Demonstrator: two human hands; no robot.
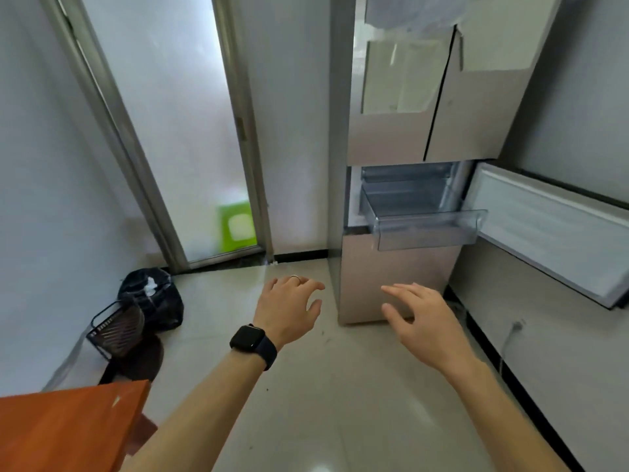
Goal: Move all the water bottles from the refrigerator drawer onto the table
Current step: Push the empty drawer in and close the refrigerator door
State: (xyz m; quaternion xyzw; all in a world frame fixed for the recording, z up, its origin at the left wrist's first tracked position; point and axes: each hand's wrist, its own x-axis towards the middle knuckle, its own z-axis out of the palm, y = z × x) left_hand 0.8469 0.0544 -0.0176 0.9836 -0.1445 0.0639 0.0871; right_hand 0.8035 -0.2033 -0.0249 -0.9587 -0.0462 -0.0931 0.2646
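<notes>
Both hands are empty. My left hand (pixel 289 306), smartwatch (pixel 247 338) on its wrist, and my right hand (pixel 422 318) are held out in front of me, fingers spread and loosely bent, touching nothing.

The clear plastic drawer (pixel 429 229) stands pulled out of the refrigerator (pixel 391 277), with the compartment door (pixel 544 233) swung open to its right. I can see no water bottles in the drawer from here, and none on the visible corner of the orange table (pixel 68 427) at lower left.

Procedure, as I judge it:
1. Step close and look down over the drawer's front wall to confirm the contents.
2. Reach in from above, clear of the open door.
3. Wrap the fingers round each bottle's body, one per hand.
4. Turn left to the table.
</notes>
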